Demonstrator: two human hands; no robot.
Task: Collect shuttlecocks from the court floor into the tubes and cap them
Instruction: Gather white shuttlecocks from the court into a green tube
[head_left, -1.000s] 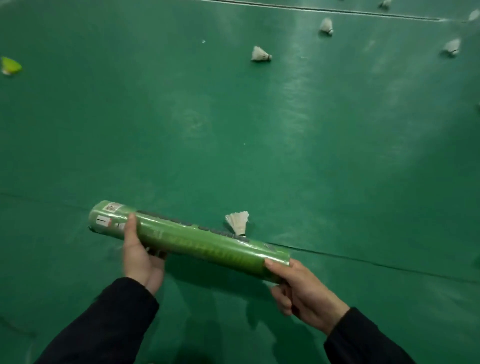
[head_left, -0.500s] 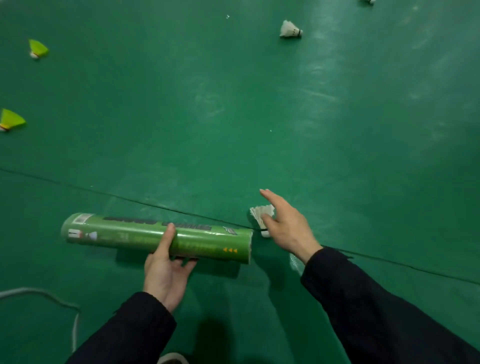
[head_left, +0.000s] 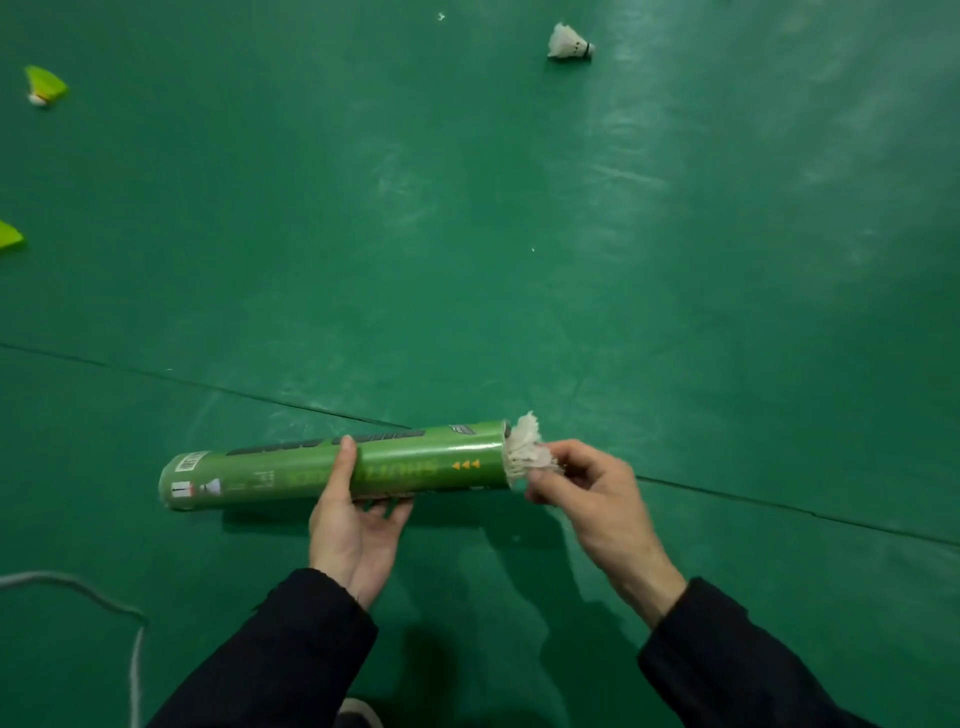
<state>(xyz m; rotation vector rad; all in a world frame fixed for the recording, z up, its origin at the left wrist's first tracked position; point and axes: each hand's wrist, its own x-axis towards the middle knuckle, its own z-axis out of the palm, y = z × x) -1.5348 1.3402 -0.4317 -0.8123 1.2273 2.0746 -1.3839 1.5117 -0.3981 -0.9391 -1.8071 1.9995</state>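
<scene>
My left hand (head_left: 356, 519) grips a green shuttlecock tube (head_left: 291, 470) near its middle and holds it level above the court floor, open end to the right. My right hand (head_left: 587, 491) pinches a worn white feather shuttlecock (head_left: 527, 449) right at the tube's open mouth. Whether part of the shuttlecock is inside the tube is hard to tell. Another white shuttlecock (head_left: 569, 44) lies on the floor far ahead. Two yellow-green shuttlecocks (head_left: 44, 85) (head_left: 9, 236) lie at the far left.
The green court floor (head_left: 727, 260) has a dark seam line (head_left: 208, 387) running under the tube from left to right. A grey cord (head_left: 104, 608) curls on the floor at the lower left. A shoe tip (head_left: 358, 712) shows at the bottom edge.
My right hand left the tube, picked the white shuttlecock off the floor beside the seam and brought it to the tube's open end. My left hand slid to the tube's middle.
</scene>
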